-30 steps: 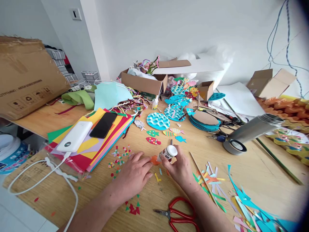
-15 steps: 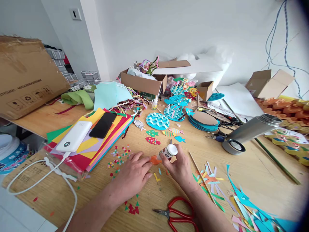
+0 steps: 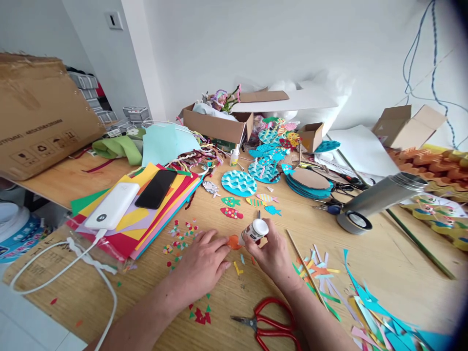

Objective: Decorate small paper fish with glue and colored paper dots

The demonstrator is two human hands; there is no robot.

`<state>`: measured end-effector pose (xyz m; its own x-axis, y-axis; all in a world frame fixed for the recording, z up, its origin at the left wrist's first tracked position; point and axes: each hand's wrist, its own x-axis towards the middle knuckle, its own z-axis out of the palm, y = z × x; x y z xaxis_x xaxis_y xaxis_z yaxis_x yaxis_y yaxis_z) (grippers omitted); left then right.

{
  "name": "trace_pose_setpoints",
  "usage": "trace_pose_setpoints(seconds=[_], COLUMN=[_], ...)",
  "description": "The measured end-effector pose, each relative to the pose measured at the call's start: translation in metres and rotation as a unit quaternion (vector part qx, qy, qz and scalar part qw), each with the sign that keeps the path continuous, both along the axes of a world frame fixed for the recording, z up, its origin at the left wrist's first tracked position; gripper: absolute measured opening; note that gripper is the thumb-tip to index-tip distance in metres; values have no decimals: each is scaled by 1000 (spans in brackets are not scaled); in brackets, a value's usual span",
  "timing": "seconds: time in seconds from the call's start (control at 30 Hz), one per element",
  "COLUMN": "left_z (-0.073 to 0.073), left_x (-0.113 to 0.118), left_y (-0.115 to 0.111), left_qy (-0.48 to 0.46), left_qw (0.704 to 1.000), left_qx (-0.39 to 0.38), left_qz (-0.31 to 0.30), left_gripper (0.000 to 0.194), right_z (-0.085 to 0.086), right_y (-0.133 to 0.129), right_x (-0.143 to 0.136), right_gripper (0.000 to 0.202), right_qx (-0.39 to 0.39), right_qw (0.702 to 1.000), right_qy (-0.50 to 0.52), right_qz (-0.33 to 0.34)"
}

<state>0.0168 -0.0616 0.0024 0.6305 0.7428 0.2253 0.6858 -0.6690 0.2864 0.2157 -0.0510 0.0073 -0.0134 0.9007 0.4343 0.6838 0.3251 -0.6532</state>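
Take the orange paper piece [image 3: 234, 242] as the landmark. Nearest the viewer, the red-handled scissors [image 3: 256, 322] lie below it and to the right, blades pointing left. A small yellow scrap [image 3: 238, 268] sits just below it.

The left hand [image 3: 206, 258] lies to its left, palm down, fingers extended and not gripped round anything, the fingertips at its left edge. The right hand [image 3: 271, 253] is to its right, thumb and fingers clamped on a white bottle [image 3: 253, 232]. The bottle's long axis slants, round white end up and to the right, the other end down and leftward at the piece's right edge; whether the tip touches the paper I can't tell. Both hands are close to the piece, the left closer. It lies flat on the table, partly covered, so its own long axis is uncertain. The bottle's label carries dark print too small to read.

Beyond the piece lies a red spotted paper fish [image 3: 231, 213]. Far to its left stands a brown carton [image 3: 40, 117], printed with handling symbols and a line seeming to include "465X" and ending in "MM".
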Motion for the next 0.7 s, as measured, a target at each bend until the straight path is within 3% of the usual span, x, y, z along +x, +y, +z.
trace_pose_setpoints(seconds=[0.7], left_z=[2], left_x=[-1], left_y=[-1], left_qy=[2], left_qw=[1000], left_qx=[-22], left_qz=[-1], left_gripper=[31], right_z=[3], right_y=[0], right_x=[-1], right_gripper=[12], right_qx=[0], right_qw=[1000], right_qy=[11], right_qz=[1])
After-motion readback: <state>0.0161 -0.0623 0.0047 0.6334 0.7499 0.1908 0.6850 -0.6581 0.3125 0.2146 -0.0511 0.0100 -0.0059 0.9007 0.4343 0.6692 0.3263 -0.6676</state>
